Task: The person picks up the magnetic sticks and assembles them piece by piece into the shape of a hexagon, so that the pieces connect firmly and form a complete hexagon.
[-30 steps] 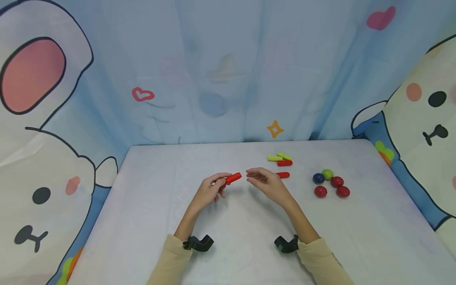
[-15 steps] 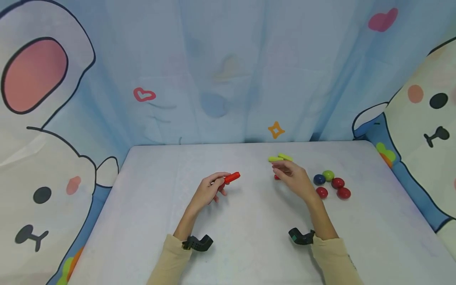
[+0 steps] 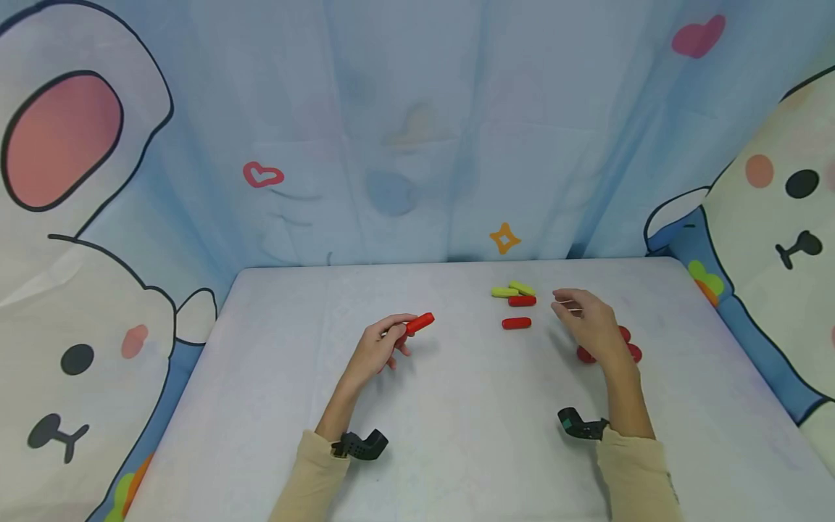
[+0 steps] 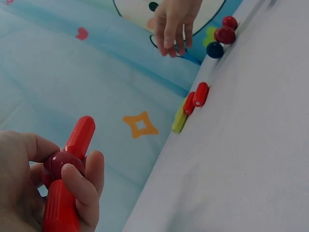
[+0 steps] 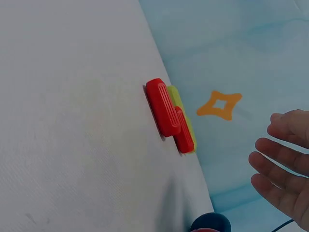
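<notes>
My left hand [image 3: 381, 344] pinches a dark red ball [image 4: 60, 166] between thumb and fingers, held up off the table. A red rod [image 4: 81, 135] sticks out from one side of the ball and a second red rod [image 4: 60, 208] from the other, so the three form a line. My right hand [image 3: 590, 322] hovers over the right part of the table with nothing in it, fingers loosely bent and apart. Under it lie several balls; red balls [image 3: 634, 353] show past the hand in the head view. A dark blue ball [image 4: 215, 50] appears in the left wrist view.
Between the hands, toward the back, lie two red rods [image 3: 517, 323] and two yellow-green rods [image 3: 504, 292] on the white table [image 3: 404, 435]. A blue curtain [image 3: 417, 130] with cartoon prints hangs behind the table's far edge.
My right hand has moved right, away from the left hand, past the rods to over the balls. The left hand keeps its hold on the red ball and has barely shifted.
</notes>
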`<state>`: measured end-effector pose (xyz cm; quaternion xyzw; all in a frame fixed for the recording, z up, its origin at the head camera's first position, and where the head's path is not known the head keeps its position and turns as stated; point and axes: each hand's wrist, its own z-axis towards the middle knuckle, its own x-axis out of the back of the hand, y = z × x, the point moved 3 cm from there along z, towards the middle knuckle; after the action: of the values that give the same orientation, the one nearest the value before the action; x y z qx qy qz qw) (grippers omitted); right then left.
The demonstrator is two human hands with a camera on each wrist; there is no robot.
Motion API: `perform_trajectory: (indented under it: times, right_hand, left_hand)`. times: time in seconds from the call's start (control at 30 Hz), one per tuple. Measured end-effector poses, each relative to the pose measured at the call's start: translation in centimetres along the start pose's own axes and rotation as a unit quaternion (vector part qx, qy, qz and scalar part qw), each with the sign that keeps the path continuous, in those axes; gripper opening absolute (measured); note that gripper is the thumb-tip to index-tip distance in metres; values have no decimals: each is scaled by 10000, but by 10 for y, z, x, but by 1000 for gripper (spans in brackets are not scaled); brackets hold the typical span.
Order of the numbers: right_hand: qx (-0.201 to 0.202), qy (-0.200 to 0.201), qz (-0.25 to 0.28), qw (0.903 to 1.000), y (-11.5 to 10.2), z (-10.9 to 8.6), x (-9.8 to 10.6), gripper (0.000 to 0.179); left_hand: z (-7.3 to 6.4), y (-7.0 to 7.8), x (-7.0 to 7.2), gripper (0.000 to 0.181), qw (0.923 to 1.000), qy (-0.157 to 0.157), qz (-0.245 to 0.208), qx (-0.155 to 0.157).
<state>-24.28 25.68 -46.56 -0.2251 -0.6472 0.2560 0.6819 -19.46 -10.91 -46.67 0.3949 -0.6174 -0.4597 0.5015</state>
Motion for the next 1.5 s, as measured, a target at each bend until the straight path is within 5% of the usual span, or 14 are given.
perform_trajectory:
  times: [0.17,0.3,0.5,0.57,0.97,1.5]
  right_hand:
    - [-15,149,-135,9998,39,18,-12,50]
    - [97,231,-166,9995,74,34,-27,51]
    - [-116,-42,89,9999,17,5,-3,54]
    - [-200,-94,50,9997,2,-2,6,55]
    - [-750,-374,-683,9941,22,-3,20,49]
    - [-846,-468,-634,9933,35,-5,28,47]
  left_hand:
    - [-13,22,4,33,10000,-47,-37,-23]
    - [-13,20,4,33,10000,-7,-77,-63]
    - [5,-13,1,32,9999,-1,-82,-129]
    - [5,-13,1,31,9999,-2,-70,-141]
    - [5,-12,6,28,9996,69,109,-255]
    - [4,-14,8,26,9997,159,58,-181]
